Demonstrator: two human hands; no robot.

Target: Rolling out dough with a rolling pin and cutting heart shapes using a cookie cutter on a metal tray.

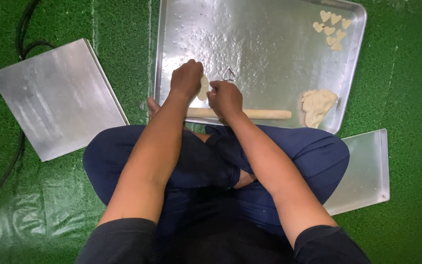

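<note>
My left hand (pixel 186 78) and my right hand (pixel 224 98) meet over the near edge of a large metal tray (pixel 260 44). Between their fingers is a small pale piece of dough (pixel 203 88), pinched from both sides. A heart-shaped metal cutter (pixel 228 74) lies on the tray just beyond my right hand. A wooden rolling pin (pixel 264 114) lies across the tray's near edge, partly under my right wrist. A lump of dough (pixel 317 105) sits at the tray's right side. Several cut dough hearts (pixel 333 29) lie in the far right corner.
I sit cross-legged on green turf (pixel 416 88). A flat metal sheet (pixel 59 98) lies to the left. Another metal tray (pixel 367 171) lies under my right knee. A black cable (pixel 23 34) runs along the left edge.
</note>
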